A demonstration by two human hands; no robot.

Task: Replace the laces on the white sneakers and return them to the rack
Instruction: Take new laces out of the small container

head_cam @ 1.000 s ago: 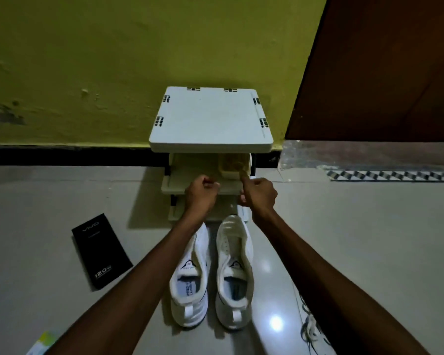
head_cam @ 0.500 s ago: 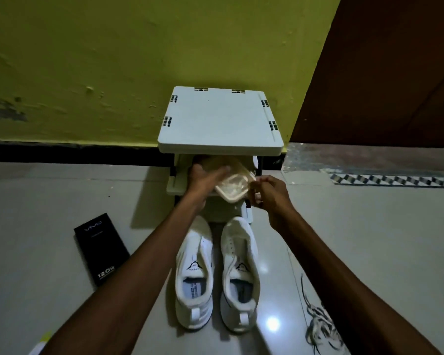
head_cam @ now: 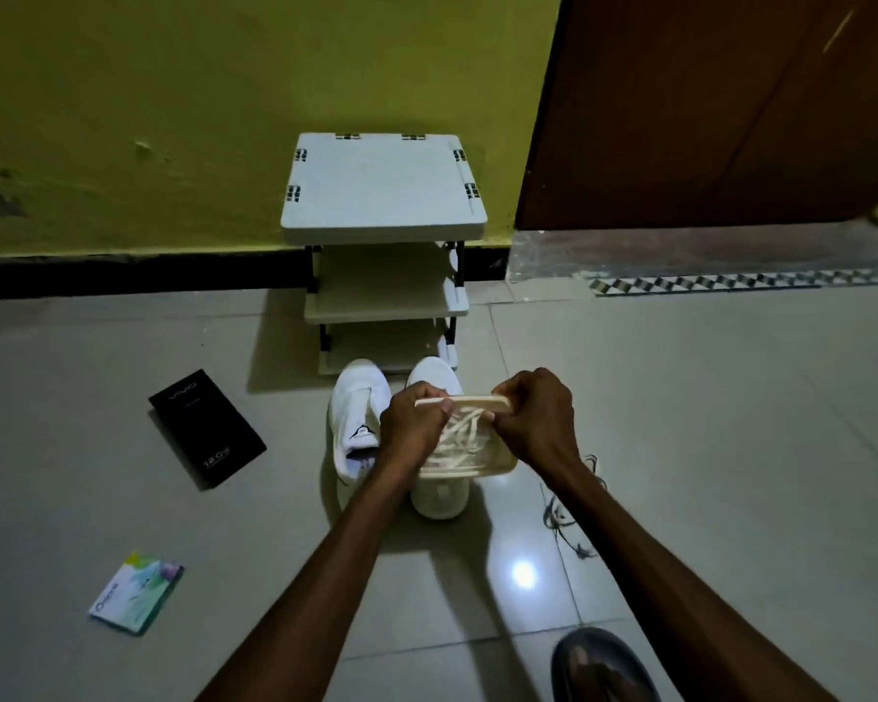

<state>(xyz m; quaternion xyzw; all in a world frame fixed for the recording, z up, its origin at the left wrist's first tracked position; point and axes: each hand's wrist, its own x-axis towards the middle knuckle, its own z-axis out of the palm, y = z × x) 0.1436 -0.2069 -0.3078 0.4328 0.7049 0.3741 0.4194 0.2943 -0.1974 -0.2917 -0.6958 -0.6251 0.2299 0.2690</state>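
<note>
A left hand (head_cam: 409,425) and right hand (head_cam: 536,415) pinch the far rim of a clear plastic container (head_cam: 477,461) of white laces (head_cam: 454,440), held above the white sneakers (head_cam: 358,402) on the tiled floor (head_cam: 705,448), toes just before the white rack (head_cam: 384,195) at the yellow wall (head_cam: 173,119).

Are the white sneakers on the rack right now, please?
No, both sneakers stand on the floor before the rack.

The floor tiles (head_cam: 680,448) are gleaming smooth and glossy, mirroring a light near the right. The rack (head_cam: 384,190) is looking like matt white plastic, the container (head_cam: 482,461) thin clear plastic, the sneakers (head_cam: 358,397) white cloth. The paint on the far wall (head_cam: 173,119) is showing rough and pitted.
</note>
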